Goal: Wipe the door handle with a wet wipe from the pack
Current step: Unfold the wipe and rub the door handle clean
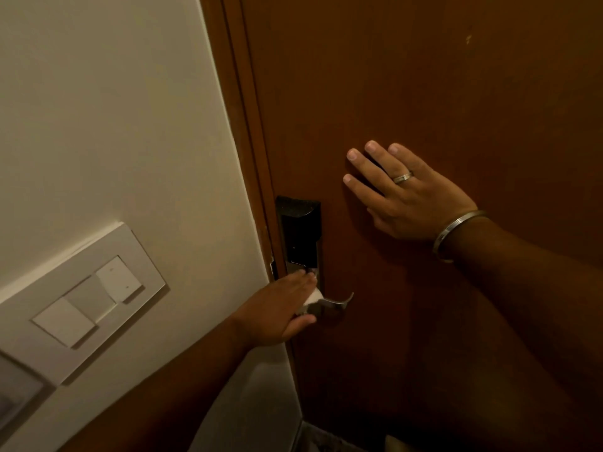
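A silver lever door handle (339, 301) sticks out to the right from a dark lock plate (300, 230) on the brown door (424, 76). My left hand (280, 308) wraps the handle's inner end with a white wet wipe (314, 295) pressed between fingers and metal; only a small patch of the wipe shows. My right hand (404, 194) lies flat on the door to the upper right of the lock, fingers spread, with a ring and a metal bangle. The wipe pack is not in view.
A cream wall (114, 125) fills the left, with a white switch panel (88, 295) low on it. The door frame (244, 125) runs between wall and door. A strip of floor shows at the bottom edge.
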Demonstrator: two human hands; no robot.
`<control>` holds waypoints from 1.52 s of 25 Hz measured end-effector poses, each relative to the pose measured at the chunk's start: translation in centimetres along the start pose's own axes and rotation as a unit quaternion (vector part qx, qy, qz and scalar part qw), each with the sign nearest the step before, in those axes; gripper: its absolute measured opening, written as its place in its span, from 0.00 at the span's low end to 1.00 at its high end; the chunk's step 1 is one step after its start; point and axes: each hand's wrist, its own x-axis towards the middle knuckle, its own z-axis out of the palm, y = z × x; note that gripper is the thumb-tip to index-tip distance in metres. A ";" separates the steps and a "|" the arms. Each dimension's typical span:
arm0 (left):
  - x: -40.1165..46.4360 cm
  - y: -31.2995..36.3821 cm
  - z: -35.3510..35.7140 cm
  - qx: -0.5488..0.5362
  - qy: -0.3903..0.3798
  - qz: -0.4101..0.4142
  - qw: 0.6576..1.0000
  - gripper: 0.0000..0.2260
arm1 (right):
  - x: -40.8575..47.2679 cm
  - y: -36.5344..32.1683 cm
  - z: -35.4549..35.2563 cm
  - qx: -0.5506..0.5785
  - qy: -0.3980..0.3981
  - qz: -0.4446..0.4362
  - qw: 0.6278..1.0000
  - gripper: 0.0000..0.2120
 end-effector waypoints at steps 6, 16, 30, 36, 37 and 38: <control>1.4 2.2 0.5 -0.012 -0.025 0.063 0.998 0.26 | -0.1 0.0 0.1 0.004 -0.005 -0.001 1.000 0.30; 6.0 8.5 2.5 -0.010 -0.053 -0.120 0.991 0.20 | -0.1 0.0 0.1 0.012 -0.009 0.000 1.000 0.31; 3.1 4.2 1.1 0.046 0.001 -0.043 0.998 0.20 | -0.1 -0.1 0.1 0.007 -0.008 0.003 1.000 0.30; 4.7 8.3 2.6 -0.002 0.027 -0.029 0.999 0.26 | 0.0 0.0 -0.1 0.010 -0.012 0.001 1.000 0.30; 4.1 7.2 1.7 -0.050 0.028 -0.041 0.998 0.21 | 0.0 -0.1 -0.1 0.008 -0.012 0.000 1.000 0.30; 3.3 5.9 0.8 -0.104 0.031 -0.058 0.992 0.16 | -0.1 -0.1 0.0 0.005 -0.012 0.000 1.000 0.30</control>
